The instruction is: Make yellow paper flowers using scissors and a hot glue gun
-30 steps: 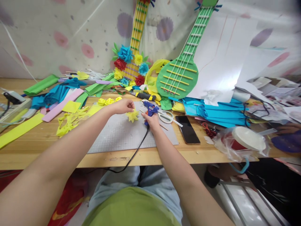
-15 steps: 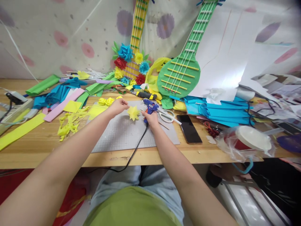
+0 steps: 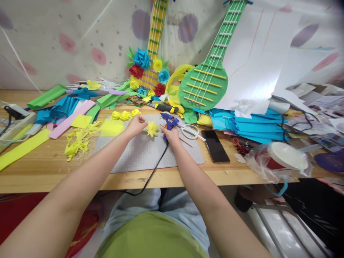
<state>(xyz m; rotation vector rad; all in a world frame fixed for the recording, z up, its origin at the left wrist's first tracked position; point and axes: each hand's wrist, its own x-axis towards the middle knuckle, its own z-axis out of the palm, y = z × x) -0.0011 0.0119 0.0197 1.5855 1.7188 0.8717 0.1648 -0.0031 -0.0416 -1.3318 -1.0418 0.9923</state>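
Note:
My right hand [image 3: 172, 135] is wrapped round a blue hot glue gun [image 3: 169, 120], its black cord trailing down over the table edge. Just left of it, a yellow paper flower [image 3: 152, 128] with pointed petals shows above the grey cutting mat [image 3: 134, 154]. My left hand [image 3: 136, 125] has its fingertips drawn together right beside the flower's left petals. Whether something small is pinched there, or whether they touch a petal, is too small to tell. White-handled scissors [image 3: 190, 132] lie on the mat, partly behind the glue gun.
Small yellow paper roses [image 3: 125, 115] and yellow paper sheets [image 3: 111, 128] lie left of the mat. A phone [image 3: 215, 146] is on the right, near a bagged lidded cup [image 3: 287, 156]. Behind stand a green paper lute [image 3: 203, 86] and a flower-trimmed yellow one [image 3: 156, 39].
My left hand has come slightly lower and nearer to the yellow flower. The glue gun stays in my right hand, almost in place. The whole view has shifted a little.

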